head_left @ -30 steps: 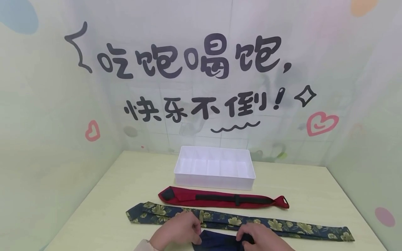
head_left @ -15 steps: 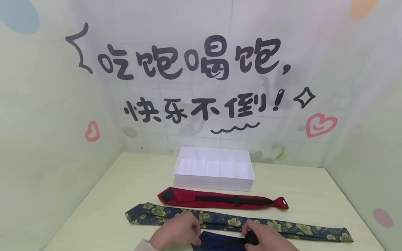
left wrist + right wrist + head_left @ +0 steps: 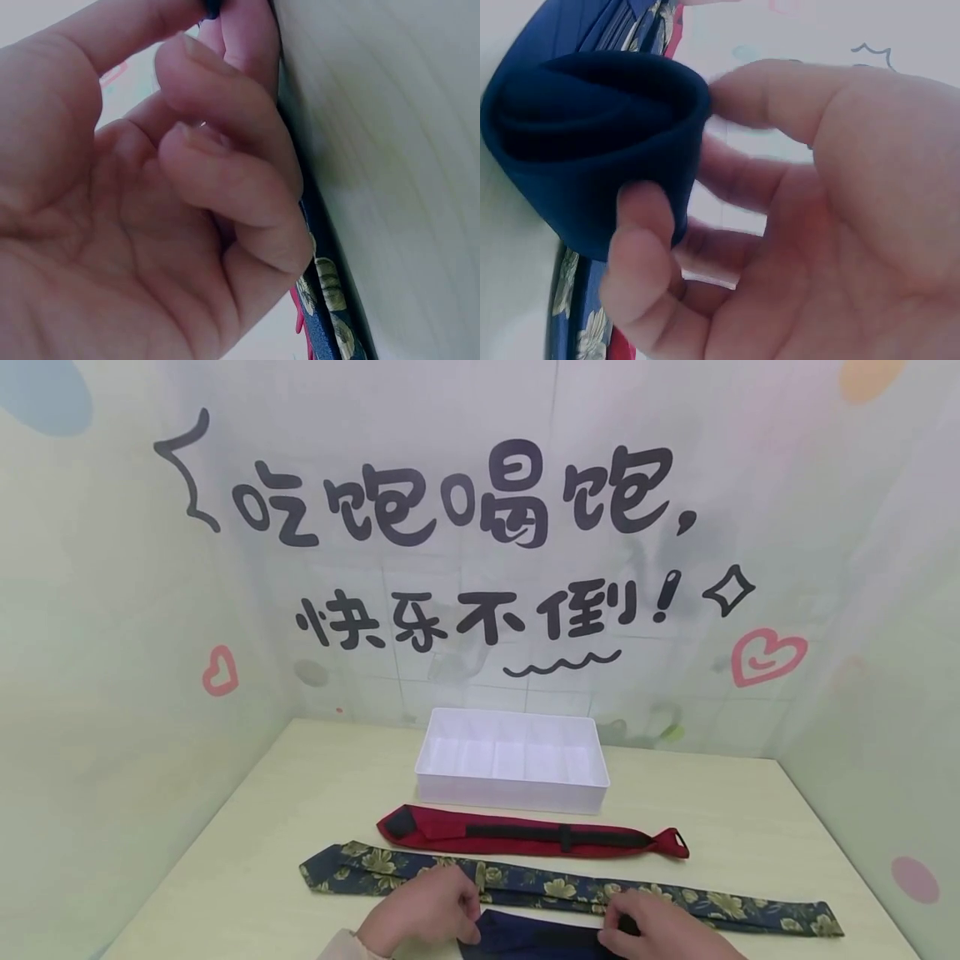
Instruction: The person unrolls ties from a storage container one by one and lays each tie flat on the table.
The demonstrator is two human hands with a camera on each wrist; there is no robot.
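A dark blue necktie (image 3: pixel 536 935) lies at the front edge of the head view, its near part cut off. My left hand (image 3: pixel 423 910) pinches its left end; a bit of dark cloth shows between thumb and finger in the left wrist view. At the other end, my right hand (image 3: pixel 663 927) holds the tie's rolled part (image 3: pixel 592 187), a loose coil with thumb and fingers around it in the right wrist view. Just beyond both hands a navy necktie with yellow flowers (image 3: pixel 558 889) is stretched out lengthwise, partly covered by them.
Behind the flowered tie lies a red necktie (image 3: pixel 446 828) with a dark strap and a ready-made knot at its right end. A white divided box (image 3: pixel 510 793) stands farther back on the pale table (image 3: pixel 337 777). Printed walls enclose the table at the back and sides.
My right hand has moved to the right with the coil, and more of the dark blue tie lies flat between the hands. My left hand has stayed in place.
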